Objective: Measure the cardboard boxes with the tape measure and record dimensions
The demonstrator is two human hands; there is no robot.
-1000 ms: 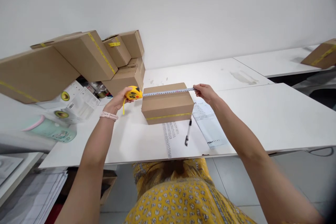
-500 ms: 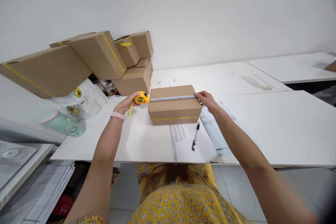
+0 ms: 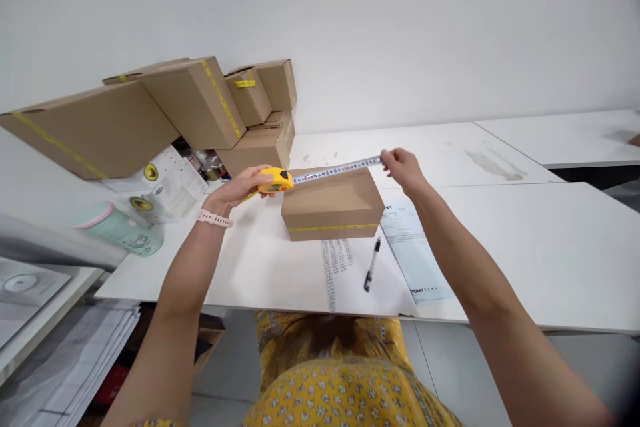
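A yellow tape measure [image 3: 278, 180] is in my left hand [image 3: 240, 188], its fingers wrapped round the case. From it the white printed blade [image 3: 336, 171] runs out to the right, slanting upward, and appears raised over the far part of a cardboard box [image 3: 333, 203]. My right hand [image 3: 404, 168] pinches the free end of the blade, just beyond the box's right corner. Yellow tape crosses the box's front face. In front of the box lies a sheet of paper with printed columns [image 3: 345, 280], and a black-capped pen [image 3: 373, 263] rests on it.
Several cardboard boxes [image 3: 195, 103] are stacked at the back left. Below them stand white packages with avocado pictures [image 3: 170, 187] and a mint-green tumbler [image 3: 123, 230]. Light-blue printed paper [image 3: 417, 253] lies right of the box. A wall closes off the back of the white table [image 3: 525, 247].
The blade has lifted from the box's top and now slants. My right hand has moved up and slightly right with its end; my left hand has shifted right and slightly up with the case.
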